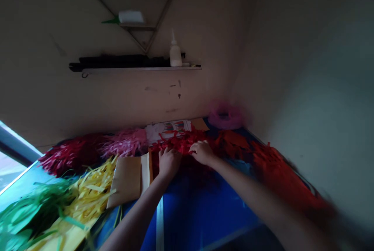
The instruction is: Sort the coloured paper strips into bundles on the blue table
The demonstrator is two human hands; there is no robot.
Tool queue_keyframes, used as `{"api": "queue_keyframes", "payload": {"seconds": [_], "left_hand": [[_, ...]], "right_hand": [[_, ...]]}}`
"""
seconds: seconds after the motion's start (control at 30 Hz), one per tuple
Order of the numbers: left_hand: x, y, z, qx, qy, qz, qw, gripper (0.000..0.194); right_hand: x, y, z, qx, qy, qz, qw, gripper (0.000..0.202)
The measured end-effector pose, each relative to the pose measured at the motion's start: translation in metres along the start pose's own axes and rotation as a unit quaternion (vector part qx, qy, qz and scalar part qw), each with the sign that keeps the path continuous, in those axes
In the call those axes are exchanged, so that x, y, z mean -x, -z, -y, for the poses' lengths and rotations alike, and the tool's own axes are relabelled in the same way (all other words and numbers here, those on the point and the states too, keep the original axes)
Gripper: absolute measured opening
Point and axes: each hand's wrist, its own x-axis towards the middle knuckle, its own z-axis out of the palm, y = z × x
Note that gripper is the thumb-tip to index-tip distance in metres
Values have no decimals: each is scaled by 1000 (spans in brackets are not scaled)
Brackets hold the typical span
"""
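Note:
My left hand (pixel 169 161) is closed, its fingers curled down on the red fringed paper (pixel 187 139) at the back middle of the blue table (pixel 193 204). Just to the right, my right hand (pixel 203 151) pinches the same red paper, the two hands a short gap apart. The fingertips are partly hidden and the picture is dim. Left of my left hand stands a tan cardboard piece (pixel 125 177) with an orange-edged side. A printed sheet (pixel 154 131) with coloured pictures lies behind the red paper.
Dark red (pixel 70 153), pink (pixel 125 142), yellow (pixel 90 188) and green (pixel 32 204) fringed paper lies to the left. Orange-red fringed paper (pixel 280 173) runs along the right wall. A pink ring-shaped bundle (pixel 224 115) sits in the corner. Above, a shelf (pixel 140 69) holds a white bottle (pixel 175 54).

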Motion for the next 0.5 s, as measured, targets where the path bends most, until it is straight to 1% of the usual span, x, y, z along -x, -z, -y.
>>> {"api": "queue_keyframes", "payload": {"seconds": [0.13, 0.23, 0.33, 0.4, 0.5], "left_hand": [[-12, -2, 11, 42, 36, 10, 998, 8], [-15, 0, 17, 66, 41, 26, 997, 11], [-14, 3, 15, 69, 37, 3, 997, 22], [-14, 4, 10, 73, 29, -16, 997, 28], [-25, 5, 3, 96, 50, -38, 993, 25]], "right_hand": [[-4, 2, 2, -15, -19, -10, 1000, 10], [-8, 7, 1, -21, -26, -17, 999, 7], [-6, 15, 4, -14, -28, -25, 999, 12], [0, 19, 12, -2, -24, -37, 999, 16], [12, 14, 34, 25, 8, -43, 999, 24]]}}
